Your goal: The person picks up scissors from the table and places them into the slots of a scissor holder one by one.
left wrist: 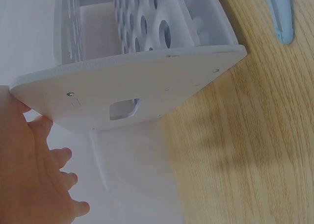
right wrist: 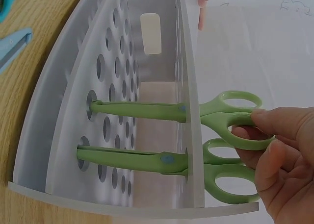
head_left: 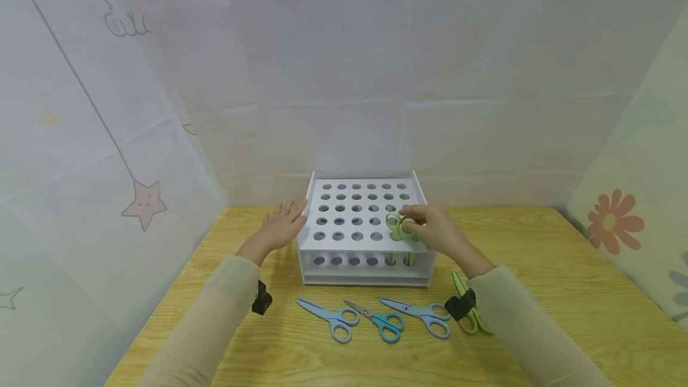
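A white rack (head_left: 335, 246) with rows of round holes on two levels stands on the table. My right hand (head_left: 435, 230) pinches a handle loop of green scissors (right wrist: 142, 111), whose blades go down through the upper panel into a hole of the lower one. Beside them, a second pair of green scissors (right wrist: 132, 160) stands in the corner hole, its handles just under my fingers in the right wrist view. On the rack's left side panel (left wrist: 147, 82), my left hand (head_left: 282, 226) rests with its thumb at the top edge and its fingers spread.
In front of the rack lie light-blue scissors (head_left: 329, 315), teal scissors (head_left: 384, 321), another light-blue pair (head_left: 424, 313) and more green scissors (head_left: 469, 309), partly behind the right sleeve. A pale patterned sheet (head_left: 355, 76) hangs behind the wooden table (head_left: 301, 363).
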`<state>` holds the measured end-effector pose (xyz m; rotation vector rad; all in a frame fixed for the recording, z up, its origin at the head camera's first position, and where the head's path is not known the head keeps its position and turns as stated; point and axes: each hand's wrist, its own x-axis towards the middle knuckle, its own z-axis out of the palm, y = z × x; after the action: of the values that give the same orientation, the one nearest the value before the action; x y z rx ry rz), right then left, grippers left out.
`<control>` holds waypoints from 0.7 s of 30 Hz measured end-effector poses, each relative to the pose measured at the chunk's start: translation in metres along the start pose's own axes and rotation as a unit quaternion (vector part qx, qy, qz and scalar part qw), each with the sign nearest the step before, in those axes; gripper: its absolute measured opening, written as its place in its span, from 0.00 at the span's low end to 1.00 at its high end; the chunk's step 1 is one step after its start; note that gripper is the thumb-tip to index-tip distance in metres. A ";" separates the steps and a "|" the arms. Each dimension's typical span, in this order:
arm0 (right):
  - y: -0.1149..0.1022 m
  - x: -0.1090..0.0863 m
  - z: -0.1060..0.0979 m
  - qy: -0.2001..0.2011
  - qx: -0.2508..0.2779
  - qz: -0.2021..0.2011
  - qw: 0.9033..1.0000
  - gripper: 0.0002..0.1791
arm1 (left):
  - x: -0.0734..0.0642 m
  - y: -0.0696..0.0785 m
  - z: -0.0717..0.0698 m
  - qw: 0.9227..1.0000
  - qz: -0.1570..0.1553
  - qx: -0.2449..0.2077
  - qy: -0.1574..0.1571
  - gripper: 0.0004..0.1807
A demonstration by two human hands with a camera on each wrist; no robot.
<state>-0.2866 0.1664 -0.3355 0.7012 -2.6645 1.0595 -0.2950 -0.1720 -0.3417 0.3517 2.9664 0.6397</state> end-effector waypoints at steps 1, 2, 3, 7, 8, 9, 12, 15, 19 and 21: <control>0.000 0.000 0.000 -0.001 0.001 0.001 1.000 0.15 | 0.000 0.000 0.000 1.000 0.001 -0.001 -0.001 0.30; 0.000 -0.001 0.000 -0.001 0.003 0.002 1.000 0.15 | 0.000 0.000 0.000 1.000 0.000 -0.002 -0.001 0.30; 0.000 -0.001 0.000 -0.002 0.004 0.002 1.000 0.15 | -0.001 0.001 0.000 1.000 -0.001 -0.004 -0.001 0.30; 0.000 -0.002 0.000 -0.003 0.010 0.007 1.000 0.15 | 0.000 0.000 0.000 1.000 -0.001 -0.006 -0.002 0.30; -0.001 -0.002 0.000 -0.003 0.012 0.009 1.000 0.14 | 0.000 -0.001 0.000 1.000 -0.001 -0.005 -0.001 0.30; -0.001 -0.002 0.000 -0.004 0.014 0.009 1.000 0.14 | 0.000 -0.001 0.000 1.000 -0.001 -0.006 -0.001 0.30; -0.001 -0.003 0.001 -0.003 0.021 0.009 1.000 0.14 | 0.000 0.000 0.000 1.000 -0.002 -0.006 0.000 0.30; -0.001 -0.004 0.000 -0.002 0.029 0.013 0.999 0.14 | -0.001 0.000 0.000 1.000 -0.004 -0.005 -0.001 0.30; -0.002 -0.005 -0.001 -0.003 0.042 0.032 0.999 0.14 | 0.001 -0.001 0.001 1.000 -0.001 0.000 0.000 0.30; -0.003 -0.006 -0.002 -0.002 0.049 0.043 0.998 0.14 | 0.002 -0.001 0.001 1.000 0.000 0.002 0.002 0.30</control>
<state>-0.2799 0.1680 -0.3338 0.6133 -2.6835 1.2188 -0.2974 -0.1722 -0.3433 0.3513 2.9717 0.6353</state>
